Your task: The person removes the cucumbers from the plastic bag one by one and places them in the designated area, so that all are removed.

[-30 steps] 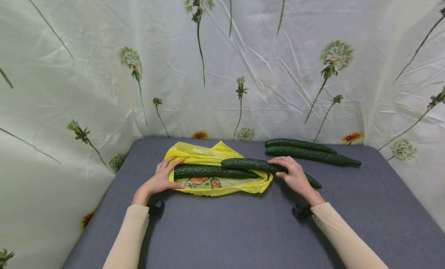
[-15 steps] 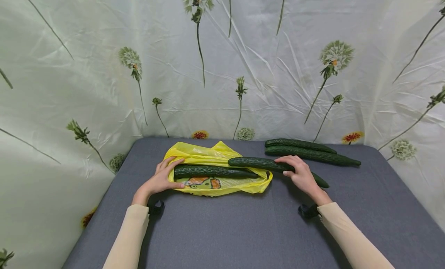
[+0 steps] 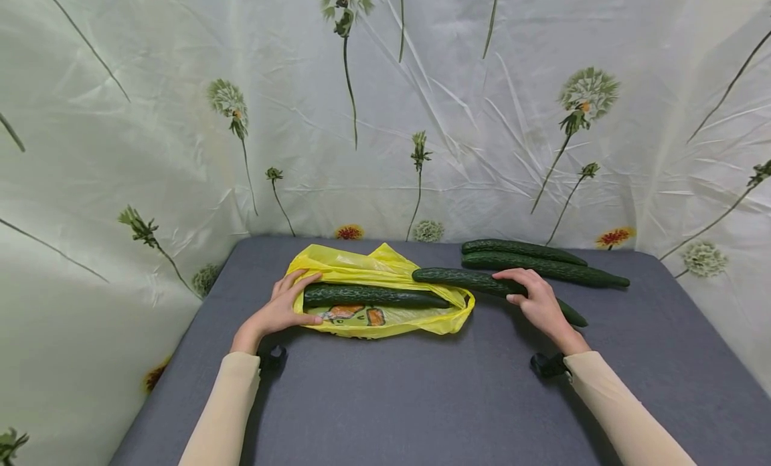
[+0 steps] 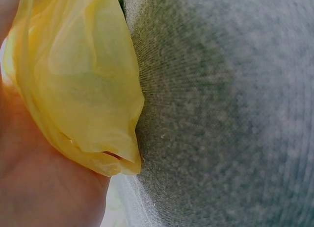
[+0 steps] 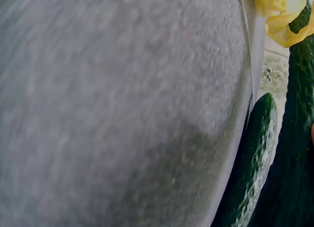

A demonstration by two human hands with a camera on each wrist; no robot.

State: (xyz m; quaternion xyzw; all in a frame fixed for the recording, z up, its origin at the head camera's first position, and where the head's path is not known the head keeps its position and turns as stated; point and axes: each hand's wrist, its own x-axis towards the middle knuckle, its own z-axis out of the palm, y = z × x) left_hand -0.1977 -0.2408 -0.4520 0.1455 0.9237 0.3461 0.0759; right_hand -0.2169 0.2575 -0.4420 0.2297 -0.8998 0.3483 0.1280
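Note:
A yellow plastic bag (image 3: 385,327) with a printed picture lies on its side, its mouth towards the right. One dark green cucumber (image 3: 373,296) lies inside it and shows through the opening. My left hand (image 3: 280,312) holds the bag's left end, thumb on the near side and fingers on the far side. In the left wrist view the yellow plastic (image 4: 88,89) lies against the palm. My right hand (image 3: 533,302) grips a second cucumber (image 3: 464,278) around its middle; its left tip is at the bag's mouth. The held cucumber (image 5: 297,134) also fills the right wrist view's edge.
Two more cucumbers, a rear one (image 3: 521,250) and a front one (image 3: 548,266), lie side by side behind my right hand. The grey cloth-covered table (image 3: 385,399) ends at a pale flower-patterned curtain (image 3: 470,151) at the back.
My right hand has moved to the right with its cucumber, whose left tip has slid from over the bag's cucumber to the bag's mouth. My left hand and the bag have stayed put.

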